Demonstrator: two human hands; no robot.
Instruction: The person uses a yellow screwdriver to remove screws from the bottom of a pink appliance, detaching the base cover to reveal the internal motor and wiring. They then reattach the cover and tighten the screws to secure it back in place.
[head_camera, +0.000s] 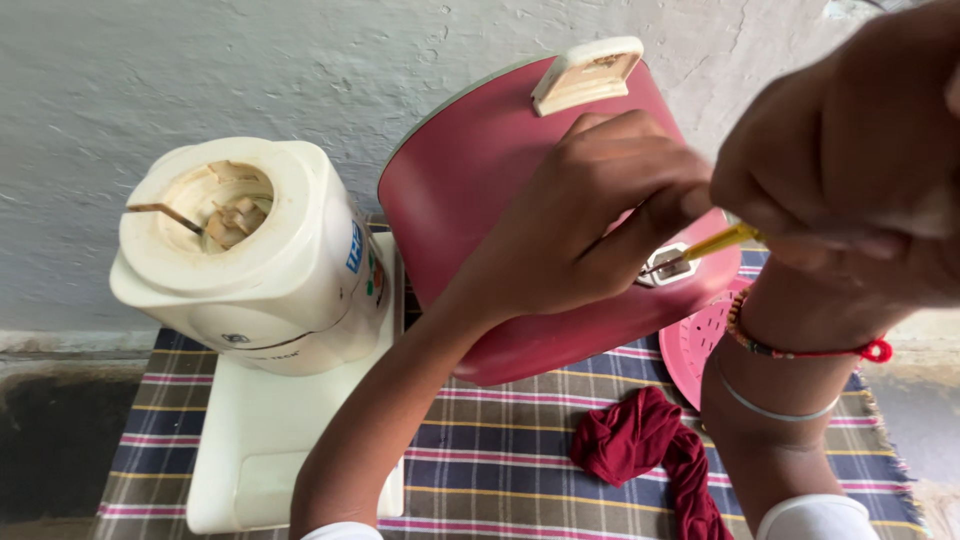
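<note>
A person's left hand presses flat on the tilted red housing, fingers curled beside a small metal fitting on its face. The right hand is closed around a yellow-handled screwdriver, its tip set at that fitting. A cream tab sits at the housing's upper edge. Left of the housing stands a cream grinder on its base. Below the housing, a maroon cloth lies on the checked mat; a pink strainer lies just right of the housing.
</note>
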